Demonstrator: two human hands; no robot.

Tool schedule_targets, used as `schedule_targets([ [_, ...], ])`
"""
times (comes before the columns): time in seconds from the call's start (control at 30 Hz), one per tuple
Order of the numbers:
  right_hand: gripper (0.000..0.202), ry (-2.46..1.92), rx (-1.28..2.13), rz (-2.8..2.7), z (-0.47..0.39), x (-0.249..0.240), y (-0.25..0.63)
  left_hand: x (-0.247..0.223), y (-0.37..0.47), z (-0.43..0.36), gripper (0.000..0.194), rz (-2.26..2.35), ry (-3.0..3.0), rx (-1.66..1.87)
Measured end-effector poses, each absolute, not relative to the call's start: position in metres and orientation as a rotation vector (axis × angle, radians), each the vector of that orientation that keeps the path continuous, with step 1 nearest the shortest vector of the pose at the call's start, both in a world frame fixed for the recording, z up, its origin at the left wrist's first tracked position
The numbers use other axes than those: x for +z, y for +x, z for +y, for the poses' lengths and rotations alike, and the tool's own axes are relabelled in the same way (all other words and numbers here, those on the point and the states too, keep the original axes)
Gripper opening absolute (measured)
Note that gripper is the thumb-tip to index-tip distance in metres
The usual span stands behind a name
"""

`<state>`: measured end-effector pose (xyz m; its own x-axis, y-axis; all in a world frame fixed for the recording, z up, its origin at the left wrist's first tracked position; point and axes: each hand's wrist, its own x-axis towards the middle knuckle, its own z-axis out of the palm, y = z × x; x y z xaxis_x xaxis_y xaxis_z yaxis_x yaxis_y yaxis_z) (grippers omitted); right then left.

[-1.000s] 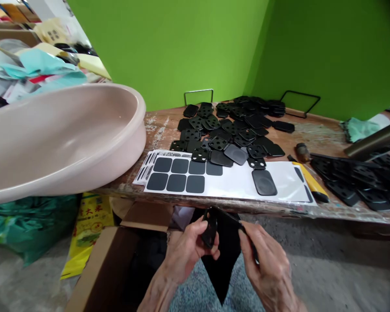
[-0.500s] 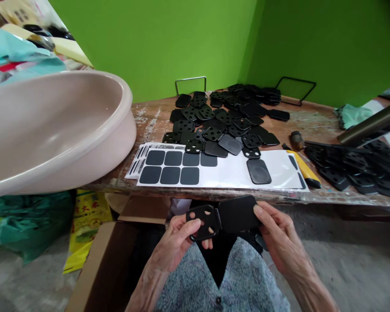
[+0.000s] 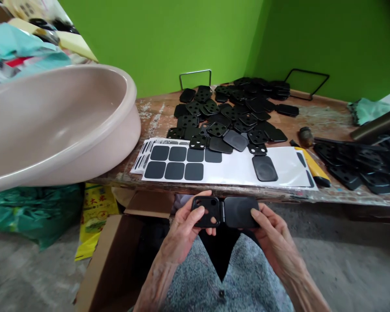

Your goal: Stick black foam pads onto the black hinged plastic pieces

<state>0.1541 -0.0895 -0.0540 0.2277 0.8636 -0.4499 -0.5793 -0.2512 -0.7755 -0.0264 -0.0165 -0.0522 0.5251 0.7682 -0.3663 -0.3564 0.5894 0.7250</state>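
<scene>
Both your hands pinch the hinged black plate point(image 3: 225, 212) open, off the tabletop's point(image 3: 156, 119) near edge: left hand point(image 3: 185, 232) grasps the holed leaf, right hand point(image 3: 273, 240) the plain one. Fingertip grips could slip, dropping it into the cardboard box point(image 3: 117, 255).

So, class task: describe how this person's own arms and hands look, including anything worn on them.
Both hands are bare: the left hand and right hand have no gloves, rings or watch in view. The forearms are bare too, with no sleeve reaching the wrists. The hands are slim, with raised tendons and veins. Between the arms lies a grey-blue knitted garment over something black.
</scene>
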Motion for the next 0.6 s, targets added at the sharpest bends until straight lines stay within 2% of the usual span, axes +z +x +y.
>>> schedule_targets([
  [0.23,0.020,-1.162,1.489,-0.304,-0.092,-0.057,0.148,-0.045,-0.026,-0.019,0.050,0.567,0.460,0.822],
  [0.33,0.023,-1.105,1.498,-0.264,-0.090,-0.062,0.138,-0.036,-0.027,-0.019,0.042,0.575,0.347,0.815],
  [0.47,0.031,-1.016,1.447,-0.218,-0.087,-0.070,0.118,-0.027,-0.021,-0.016,0.027,0.844,0.227,0.855],
  [0.6,0.041,-1.039,1.453,-0.361,-0.077,-0.072,0.107,-0.032,-0.013,-0.010,0.047,1.004,0.120,0.952],
])
